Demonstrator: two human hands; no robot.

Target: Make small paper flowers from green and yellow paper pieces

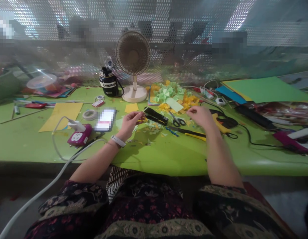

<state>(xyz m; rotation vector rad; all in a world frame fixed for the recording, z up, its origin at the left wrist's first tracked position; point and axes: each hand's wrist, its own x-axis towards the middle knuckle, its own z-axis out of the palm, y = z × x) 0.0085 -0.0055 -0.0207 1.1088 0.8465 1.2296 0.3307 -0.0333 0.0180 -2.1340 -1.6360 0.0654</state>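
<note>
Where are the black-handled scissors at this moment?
In the head view, the black-handled scissors lie on the green table, left of the person's right hand and just above a yellow-and-black tool.

Table top [166,157]: lime green. Cut paper scraps [167,94]: pale green and yellow. Stapler [155,116]: black. Card sheet [60,116]: yellow. Far-right paper sheet [265,89]: green; blue sheet [230,94] beside it. Socket [79,135]: magenta, white face. Flask [108,81]: black, white band. Sleeves [69,199]: dark, pink floral print, paisley-patterned border.
</note>
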